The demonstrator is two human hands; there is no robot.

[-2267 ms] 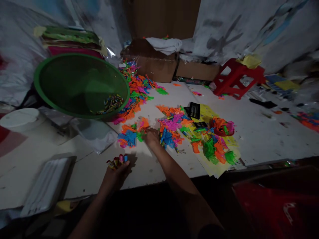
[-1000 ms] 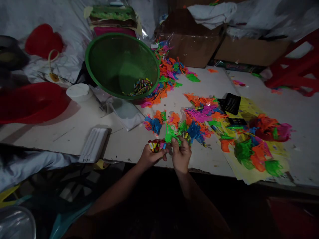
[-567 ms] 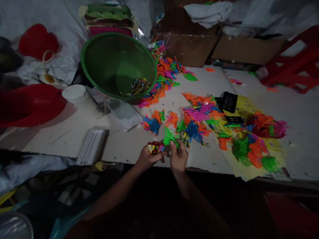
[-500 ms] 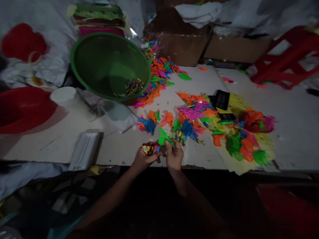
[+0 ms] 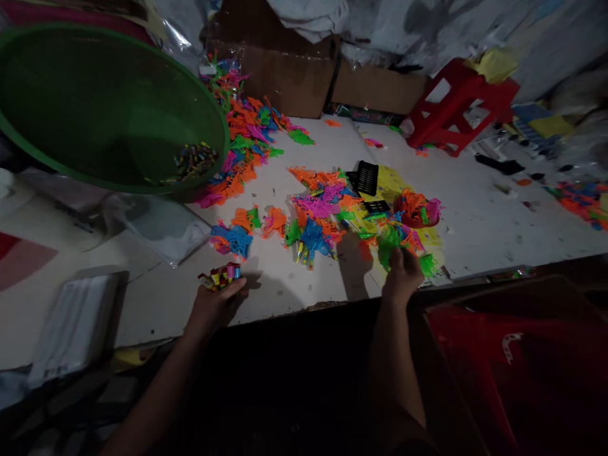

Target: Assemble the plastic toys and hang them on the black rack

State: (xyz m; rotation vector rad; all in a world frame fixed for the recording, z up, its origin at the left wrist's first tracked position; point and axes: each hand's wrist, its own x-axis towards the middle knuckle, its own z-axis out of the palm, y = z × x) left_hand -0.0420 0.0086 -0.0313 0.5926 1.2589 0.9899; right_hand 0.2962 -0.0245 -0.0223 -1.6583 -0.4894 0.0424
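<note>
Small colourful wrapped tubes (image 5: 223,276) stick up from my left hand (image 5: 216,305), whose fingers are wrapped round them near the table's front edge. To the right, my right hand (image 5: 403,276) has its fingers pinched at a green plastic piece (image 5: 390,244) on the yellow sheet. Between the hands lies a heap of orange, pink and blue plastic pieces (image 5: 316,237), with several tubes among them. A smaller blue and orange cluster (image 5: 235,240) lies just beyond my left hand. Behind the yellow sheet's front part sits a red bowl (image 5: 418,218) of orange and pink pieces.
A large green basin (image 5: 109,107) with small tubes inside stands at the back left. Black plastic baskets (image 5: 367,178) lie by the yellow sheet. Cardboard boxes (image 5: 285,76) and a red stool (image 5: 456,114) stand behind. A white stack (image 5: 71,323) lies at the left front.
The view has turned right. My hands have moved apart, the right one going right to the pieces on the yellow sheet. The green piece formerly between my hands is no longer there.
</note>
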